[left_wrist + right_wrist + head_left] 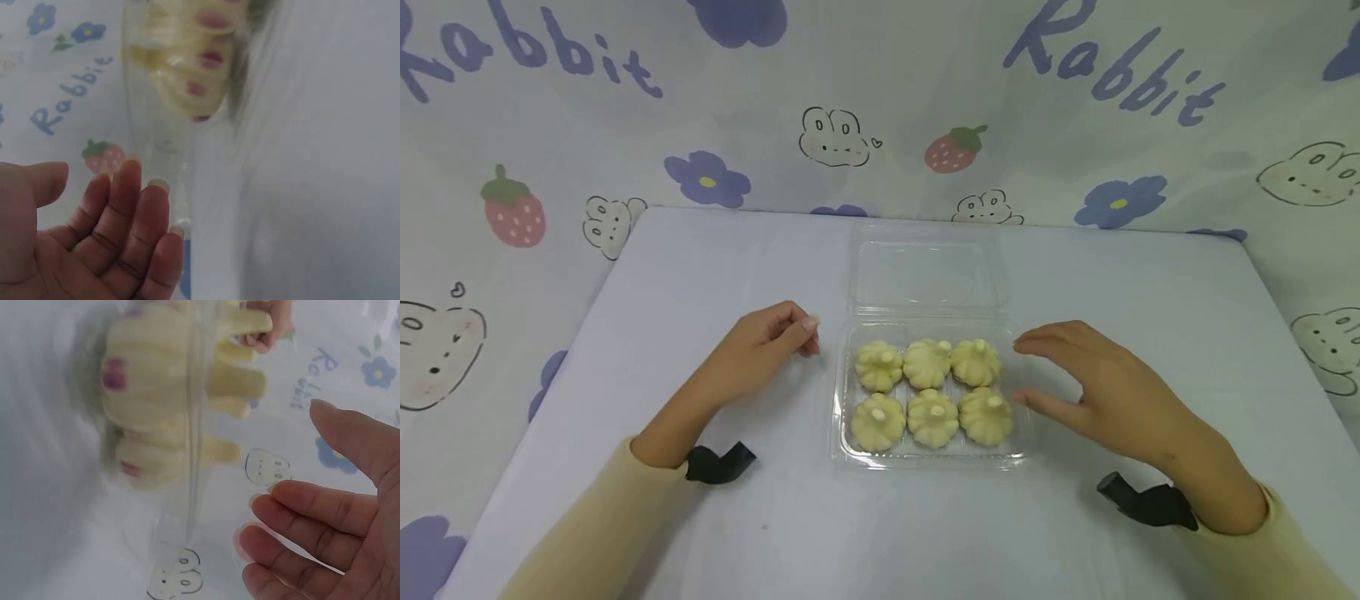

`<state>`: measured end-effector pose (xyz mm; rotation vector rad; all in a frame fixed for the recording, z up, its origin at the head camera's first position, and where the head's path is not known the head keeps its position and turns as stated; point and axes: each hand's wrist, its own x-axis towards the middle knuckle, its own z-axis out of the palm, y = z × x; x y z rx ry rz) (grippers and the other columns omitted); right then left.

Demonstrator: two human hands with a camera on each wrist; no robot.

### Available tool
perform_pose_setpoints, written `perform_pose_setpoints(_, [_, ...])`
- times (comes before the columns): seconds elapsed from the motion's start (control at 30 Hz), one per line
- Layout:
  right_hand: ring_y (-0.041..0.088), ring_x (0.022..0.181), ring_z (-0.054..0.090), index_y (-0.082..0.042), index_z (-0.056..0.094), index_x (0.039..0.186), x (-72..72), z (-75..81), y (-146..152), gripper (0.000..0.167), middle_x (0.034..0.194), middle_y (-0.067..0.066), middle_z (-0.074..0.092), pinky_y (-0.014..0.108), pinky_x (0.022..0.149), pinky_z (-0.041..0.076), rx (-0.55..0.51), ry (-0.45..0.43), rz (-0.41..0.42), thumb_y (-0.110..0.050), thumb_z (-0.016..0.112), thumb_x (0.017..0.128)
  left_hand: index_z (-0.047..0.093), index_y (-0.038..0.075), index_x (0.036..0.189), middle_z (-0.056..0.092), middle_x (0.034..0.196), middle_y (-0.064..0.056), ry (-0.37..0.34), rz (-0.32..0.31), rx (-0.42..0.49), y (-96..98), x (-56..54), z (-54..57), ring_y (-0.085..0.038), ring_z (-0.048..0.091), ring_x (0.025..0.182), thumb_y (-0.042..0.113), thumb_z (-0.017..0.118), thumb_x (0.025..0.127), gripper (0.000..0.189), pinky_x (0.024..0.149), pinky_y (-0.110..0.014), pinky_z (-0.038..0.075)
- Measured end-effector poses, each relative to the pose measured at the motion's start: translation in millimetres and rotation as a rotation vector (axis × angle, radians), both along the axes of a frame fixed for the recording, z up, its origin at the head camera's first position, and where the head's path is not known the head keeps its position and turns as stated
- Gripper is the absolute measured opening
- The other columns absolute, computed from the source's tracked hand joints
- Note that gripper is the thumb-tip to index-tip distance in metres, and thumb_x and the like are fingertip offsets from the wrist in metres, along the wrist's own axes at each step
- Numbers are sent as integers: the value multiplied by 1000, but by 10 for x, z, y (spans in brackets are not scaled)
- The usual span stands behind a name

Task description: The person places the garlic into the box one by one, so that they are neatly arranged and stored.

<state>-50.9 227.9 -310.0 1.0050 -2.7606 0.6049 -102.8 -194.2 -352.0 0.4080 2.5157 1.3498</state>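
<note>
Several pale garlic bulbs [932, 417] with purple marks low on their sides, seen in the wrist views, sit in two rows inside a clear plastic clamshell box [925, 461]. Its lid [928, 275] is folded back flat behind the base. To the left of the box my left hand [756, 350] hovers with loosely bent fingers, holding nothing. My right hand [1093, 383] is just off the box's right side, thumb and fingers spread apart with nothing between them. Through the clear wall, bulbs show near the left hand [112, 244] and the right hand [331, 531] in the wrist views.
A white table [760, 533] lies under the box and both hands. Behind it hangs a white cloth [895, 75] printed with rabbits, strawberries and flowers. Each wrist carries a black mount [718, 465], below the hand.
</note>
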Motion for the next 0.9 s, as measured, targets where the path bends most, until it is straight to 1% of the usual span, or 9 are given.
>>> perform_pose_setpoints(0.13, [32, 123, 60, -7, 68, 132, -175, 87, 48, 52, 130, 10, 67, 56, 96, 50, -25, -46, -70, -22, 88, 86, 65, 9, 106, 72, 101, -8, 27, 40, -83, -25, -255, 169, -21, 66, 97, 47, 51, 110, 41, 87, -43, 50])
perform_pose_setpoints(0.23, [35, 121, 62, -5, 67, 132, -337, 109, 64, 46, 131, 14, 67, 58, 95, 50, -49, -88, -151, -23, 83, 92, 65, 8, 113, 72, 106, -10, 20, 67, -130, -9, -441, 231, -23, 65, 101, 52, 50, 109, 46, 89, -44, 48])
perform_pose_setpoints(0.3, [37, 119, 63, -3, 67, 131, -468, 95, 72, 43, 131, 16, 67, 58, 94, 51, -64, -122, -203, -26, 79, 96, 63, 7, 117, 72, 110, -11, 4, 81, -155, 13, -565, 242, -25, 64, 103, 54, 50, 108, 49, 90, -45, 47])
perform_pose_setpoints(0.43, [40, 116, 65, 0, 67, 131, -787, 5, 108, 45, 130, 19, 67, 59, 96, 52, -110, -245, -293, -34, 71, 102, 60, 6, 124, 70, 116, -11, -38, 99, -183, 65, -803, 206, -27, 64, 106, 53, 50, 108, 50, 91, -45, 47])
perform_pose_setpoints(0.53, [41, 117, 65, -1, 67, 132, -1018, -66, 138, 48, 130, 21, 67, 60, 96, 51, -126, -351, -352, -41, 63, 105, 59, 4, 128, 70, 118, -13, -68, 81, -187, 103, -975, 143, -29, 66, 106, 50, 49, 109, 51, 92, -45, 49])
perform_pose_setpoints(0.6, [42, 118, 65, -2, 68, 132, -1146, -111, 145, 50, 131, 22, 67, 60, 94, 52, -123, -409, -376, -44, 60, 106, 59, 2, 129, 70, 119, -14, -91, 63, -182, 130, -1077, 96, -30, 67, 106, 48, 49, 109, 52, 91, -43, 51])
perform_pose_setpoints(0.67, [41, 119, 64, -3, 68, 132, -1258, -154, 140, 51, 132, 21, 66, 60, 92, 51, -114, -459, -389, -45, 57, 106, 60, 0, 129, 70, 120, -15, -113, 49, -176, 150, -1176, 40, -30, 68, 106, 47, 49, 110, 52, 89, -42, 53])
perform_pose_setpoints(0.73, [39, 116, 65, -3, 68, 132, -1359, -201, 128, 52, 127, 21, 68, 57, 91, 51, -114, -507, -392, -46, 56, 107, 61, 0, 127, 70, 119, -15, -129, 43, -179, 166, -1256, -12, -29, 67, 104, 46, 48, 110, 51, 87, -40, 52])
perform_pose_setpoints(0.9, [33, 105, 66, -1, 69, 131, -1544, -286, 126, 55, 114, 18, 73, 49, 90, 49, -132, -616, -404, -48, 53, 107, 66, 2, 122, 69, 115, -14, -148, 29, -181, 218, -1399, -101, -27, 66, 96, 45, 47, 111, 48, 84, -37, 47])
